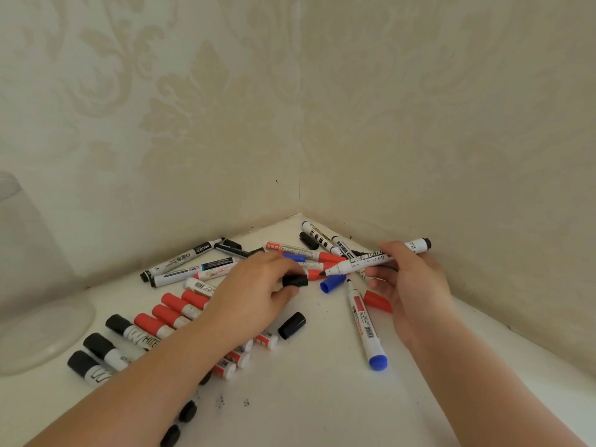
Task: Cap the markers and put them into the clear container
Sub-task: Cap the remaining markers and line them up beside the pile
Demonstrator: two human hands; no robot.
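Capping is in hand: the left hand (258, 285) pinches a black cap (295, 281) in its grip, while the right hand (409, 279) closes its grip round an uncapped marker (371, 261), tip pointing at the cap and just short of it. The next move, by this reading, calls for lining cap and tip on one axis and pressing them together, then carrying the marker well left of the cap to the clear container (29, 285) at the desk (306, 398) edge. More markers and loose caps lie around the cap on all sides.
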